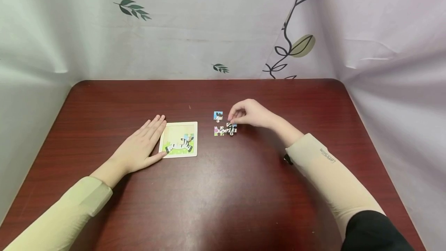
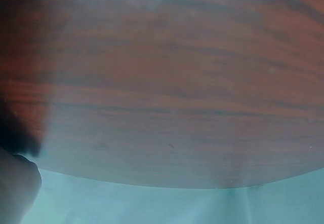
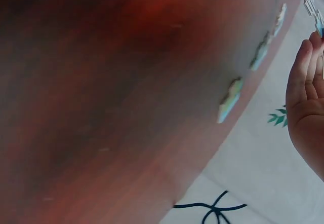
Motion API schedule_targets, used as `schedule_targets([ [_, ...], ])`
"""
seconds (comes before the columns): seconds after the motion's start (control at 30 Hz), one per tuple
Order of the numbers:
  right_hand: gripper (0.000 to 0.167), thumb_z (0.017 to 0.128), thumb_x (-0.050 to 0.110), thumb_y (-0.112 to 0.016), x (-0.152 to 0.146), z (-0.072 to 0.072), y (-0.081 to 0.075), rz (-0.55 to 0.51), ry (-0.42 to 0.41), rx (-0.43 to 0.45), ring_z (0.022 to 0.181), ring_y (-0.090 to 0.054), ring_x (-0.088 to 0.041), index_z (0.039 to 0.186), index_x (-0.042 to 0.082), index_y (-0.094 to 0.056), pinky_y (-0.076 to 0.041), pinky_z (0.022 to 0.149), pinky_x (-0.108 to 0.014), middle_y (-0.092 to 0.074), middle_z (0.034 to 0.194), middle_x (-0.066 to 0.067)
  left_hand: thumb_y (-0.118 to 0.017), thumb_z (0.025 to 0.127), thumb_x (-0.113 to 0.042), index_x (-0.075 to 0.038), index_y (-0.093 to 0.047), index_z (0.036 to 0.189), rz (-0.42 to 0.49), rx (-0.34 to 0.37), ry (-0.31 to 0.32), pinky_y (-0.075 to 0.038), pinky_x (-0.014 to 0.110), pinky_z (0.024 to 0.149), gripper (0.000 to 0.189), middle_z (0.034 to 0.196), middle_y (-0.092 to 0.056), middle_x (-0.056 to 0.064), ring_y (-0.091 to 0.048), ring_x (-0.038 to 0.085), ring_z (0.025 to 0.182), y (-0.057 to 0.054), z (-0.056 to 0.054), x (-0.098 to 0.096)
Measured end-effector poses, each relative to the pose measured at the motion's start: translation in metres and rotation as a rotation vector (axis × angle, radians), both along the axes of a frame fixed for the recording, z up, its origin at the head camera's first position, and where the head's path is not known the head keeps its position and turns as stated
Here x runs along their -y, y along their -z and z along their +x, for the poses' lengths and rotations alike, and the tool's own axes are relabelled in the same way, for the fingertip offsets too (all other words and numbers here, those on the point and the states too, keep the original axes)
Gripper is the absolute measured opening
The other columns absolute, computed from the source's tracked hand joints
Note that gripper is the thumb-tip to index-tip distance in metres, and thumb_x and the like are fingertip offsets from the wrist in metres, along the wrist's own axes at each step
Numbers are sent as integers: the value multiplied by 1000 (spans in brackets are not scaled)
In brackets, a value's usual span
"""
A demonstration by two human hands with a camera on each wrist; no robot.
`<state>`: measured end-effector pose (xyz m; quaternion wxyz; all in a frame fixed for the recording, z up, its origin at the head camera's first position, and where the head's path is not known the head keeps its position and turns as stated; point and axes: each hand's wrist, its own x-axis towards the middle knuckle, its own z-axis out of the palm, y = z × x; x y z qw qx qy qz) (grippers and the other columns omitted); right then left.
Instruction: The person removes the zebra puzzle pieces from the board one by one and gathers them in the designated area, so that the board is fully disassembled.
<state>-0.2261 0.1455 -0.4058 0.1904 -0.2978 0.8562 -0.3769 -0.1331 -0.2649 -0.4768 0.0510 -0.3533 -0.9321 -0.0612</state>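
My left hand lies flat with straight fingers along the left side of a square puzzle tray, its thumb touching the tray's lower left. Inside the tray, a zebra picture is partly covered by a fitted piece at the upper right. My right hand pinches a puzzle piece with black and white stripes between thumb and fingertips, just over the table. Close to it lie loose pieces: a blue one with a striped part, and a pink and green one.
The dark red wooden table has rounded far corners. Pale curtains with leaf prints hang behind it and at both sides. In the right wrist view, several loose pieces stretch in a row along the table.
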Motion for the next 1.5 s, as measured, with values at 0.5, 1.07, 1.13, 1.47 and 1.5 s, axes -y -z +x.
schedule_targets([
  [0.5, 2, 93, 5, -78, -17, 4, 18, 51, 44, -29, 80, -68, -13, 93, 5, -80, -59, 77, -23, -77, 87, -5, -59, 101, -54, 8, -25, 165, -4, -4, 0, 3, 30, 138, 94, 173, -26, 26, -24, 39, 164, 0, 0, 0],
  [1.07, 12, 87, 6, -85, -16, 9, 21, 108, -7, -115, 79, -68, -11, 96, 8, -78, -59, 74, -23, -73, 90, -3, -59, 101, -53, 7, -24, 165, -10, 3, -4, 0, 33, 139, 95, 174, -24, 27, -23, 40, 164, 1, 0, 0],
  [1.13, 13, 86, 5, -86, -15, 10, 22, 117, -23, -123, 79, -68, -11, 96, 8, -78, -60, 75, -23, -73, 91, -3, -58, 101, -55, 7, -24, 165, -11, 1, -5, 2, 31, 138, 95, 174, -25, 27, -23, 39, 164, 1, 0, 0],
  [1.47, 15, 87, 5, -86, -13, 8, 23, 137, -20, -141, 81, -68, -13, 98, 8, -78, -60, 77, -26, -71, 93, -4, -62, 99, -53, 7, -22, 166, -14, 8, -10, 6, 29, 137, 98, 174, -24, 26, -22, 39, 164, 2, 0, 2],
  [1.5, 15, 87, 5, -86, -12, 8, 23, 139, -18, -140, 81, -68, -13, 99, 8, -78, -60, 77, -26, -71, 93, -4, -62, 99, -53, 6, -23, 166, -14, 11, -13, 6, 29, 137, 98, 174, -24, 26, -22, 39, 164, 2, 0, 2],
])
